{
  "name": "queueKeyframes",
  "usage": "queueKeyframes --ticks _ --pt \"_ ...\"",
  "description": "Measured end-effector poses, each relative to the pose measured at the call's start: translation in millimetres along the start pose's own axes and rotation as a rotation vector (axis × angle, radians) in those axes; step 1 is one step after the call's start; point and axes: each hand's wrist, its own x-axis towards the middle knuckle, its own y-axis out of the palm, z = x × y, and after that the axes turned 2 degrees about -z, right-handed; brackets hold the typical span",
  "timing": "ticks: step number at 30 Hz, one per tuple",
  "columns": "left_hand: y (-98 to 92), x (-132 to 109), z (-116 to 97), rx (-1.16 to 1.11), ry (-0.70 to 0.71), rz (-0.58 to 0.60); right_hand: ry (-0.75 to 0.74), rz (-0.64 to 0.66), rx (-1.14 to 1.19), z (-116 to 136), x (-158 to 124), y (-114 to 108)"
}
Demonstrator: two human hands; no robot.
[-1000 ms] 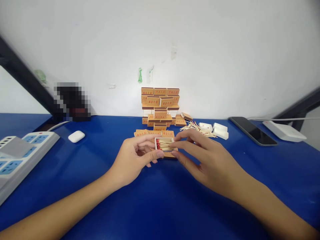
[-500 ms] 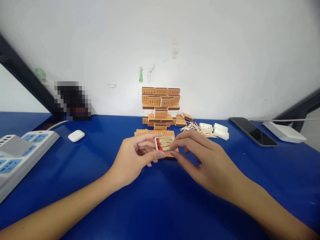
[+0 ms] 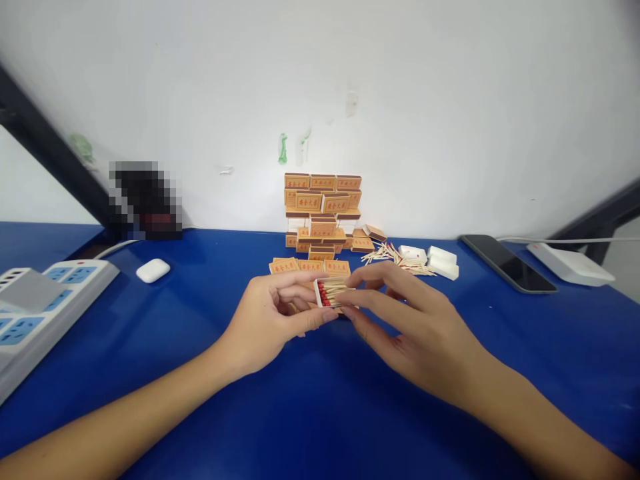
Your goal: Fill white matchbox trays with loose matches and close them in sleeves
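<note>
My left hand is closed on the left part of a white matchbox tray, thumb along its near side and fingers behind. Matches lie in the tray with their red heads to the left. At the tray's right end is my right hand, its fingertips over the matches and its thumb by the near edge; the exact grip there is partly hidden. Flat orange matchboxes lie just behind the hands, partly covered by them. Beyond these stands a tiered stack of matchboxes against the wall.
Loose matches lie in a pile right of the stack, beside white trays and more matchboxes. A phone and a white box sit farther right. On the left are a power strip and a white earbud case.
The tray has shifted slightly right and is turned a little. My right fingers have moved farther left over the matches. The stack and the loose matches stay as they were.
</note>
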Motion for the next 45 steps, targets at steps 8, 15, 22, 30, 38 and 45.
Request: queueKeyframes --ticks 8,15,22,30,38,45 --pt "-1.0 -0.9 -0.1 0.024 0.014 0.023 0.000 -0.018 0.003 1.0 5.1 -1.0" --pt "-0.4 -1.9 -1.6 0.033 0.029 0.037 -0.009 0.000 -0.018 -1.6 5.6 -3.5" --pt "-1.4 -1.0 -0.9 0.062 0.024 0.048 -0.007 0.019 -0.020 -1.4 6.3 -3.3" --pt "-0.9 0.1 2.9 0.041 0.017 0.050 -0.006 0.036 0.016 -1.9 5.4 -6.2" --pt "0.3 -0.7 -2.3 0.041 0.018 0.063 -0.009 0.037 0.069 -0.9 7.5 -5.5" --pt "-0.8 -0.6 -0.4 0.041 0.020 0.070 -0.005 0.052 0.046 -1.5 7.3 -5.5"
